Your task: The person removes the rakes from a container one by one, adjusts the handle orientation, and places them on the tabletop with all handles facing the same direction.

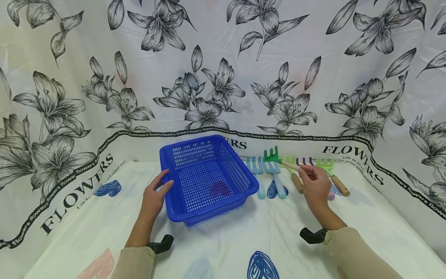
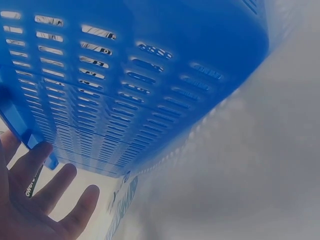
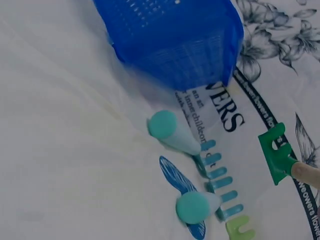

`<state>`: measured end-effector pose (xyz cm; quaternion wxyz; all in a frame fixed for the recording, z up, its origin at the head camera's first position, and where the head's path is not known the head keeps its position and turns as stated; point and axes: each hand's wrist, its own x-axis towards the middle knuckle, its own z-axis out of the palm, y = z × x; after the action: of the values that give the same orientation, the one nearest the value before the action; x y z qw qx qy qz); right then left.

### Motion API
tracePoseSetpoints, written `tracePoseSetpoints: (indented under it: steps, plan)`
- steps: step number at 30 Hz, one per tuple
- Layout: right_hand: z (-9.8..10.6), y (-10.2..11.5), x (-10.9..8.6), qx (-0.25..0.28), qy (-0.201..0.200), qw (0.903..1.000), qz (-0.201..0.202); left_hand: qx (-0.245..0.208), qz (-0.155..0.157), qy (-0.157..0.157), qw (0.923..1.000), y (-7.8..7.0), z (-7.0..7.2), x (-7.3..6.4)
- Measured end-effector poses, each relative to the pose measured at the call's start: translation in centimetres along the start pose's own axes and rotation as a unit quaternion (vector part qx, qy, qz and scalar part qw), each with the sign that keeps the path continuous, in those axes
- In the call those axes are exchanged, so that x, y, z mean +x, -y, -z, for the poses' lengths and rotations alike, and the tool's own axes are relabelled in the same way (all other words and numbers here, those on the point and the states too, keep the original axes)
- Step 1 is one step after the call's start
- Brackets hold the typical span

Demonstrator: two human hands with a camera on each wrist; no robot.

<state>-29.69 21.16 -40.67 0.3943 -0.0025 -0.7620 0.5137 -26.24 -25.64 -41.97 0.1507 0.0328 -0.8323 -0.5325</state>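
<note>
A blue plastic basket with slotted walls stands tilted left of centre, its underside partly seen in the left wrist view. My left hand holds its left rim, thumb over the edge, fingers along the outer side. A reddish patch shows at the basket's bottom. In my right hand is a small green hand rake, pinched by its pale handle, tines pointing left. It hangs above a row of other hand rakes; the right wrist view shows its green head at the right edge.
Two light blue rakes lie right of the basket. Beyond them are light green rakes with wooden handles and a purple-tined rake, partly behind my right hand. A flower-printed curtain hangs behind the white cloth.
</note>
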Motion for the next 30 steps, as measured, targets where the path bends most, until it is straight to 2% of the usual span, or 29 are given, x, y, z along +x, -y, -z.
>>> tracePoseSetpoints:
  steps: [10,16,19,25,30]
  plan:
    - [2.4,-2.3,0.9,-0.071,-0.009,0.9946,-0.075,0.004,-0.005,-0.005,1.0000,0.0,0.1,0.1]
    - [3.7,-3.3,1.3,-0.111,-0.037,0.9891,-0.089,0.004,-0.008,-0.011,0.9999,0.0,0.1,0.0]
    - [4.3,-3.8,1.6,-0.118,-0.048,0.9871,-0.097,0.004,-0.008,-0.012,0.9999,0.1,0.1,-0.1]
    - [5.5,-4.5,2.0,-0.127,-0.045,0.9809,-0.140,0.002,-0.005,-0.005,1.0000,-0.1,0.1,-0.1]
    - [6.3,-5.1,2.4,-0.131,-0.055,0.9799,-0.141,0.002,-0.002,0.000,1.0000,-0.2,0.1,0.0]
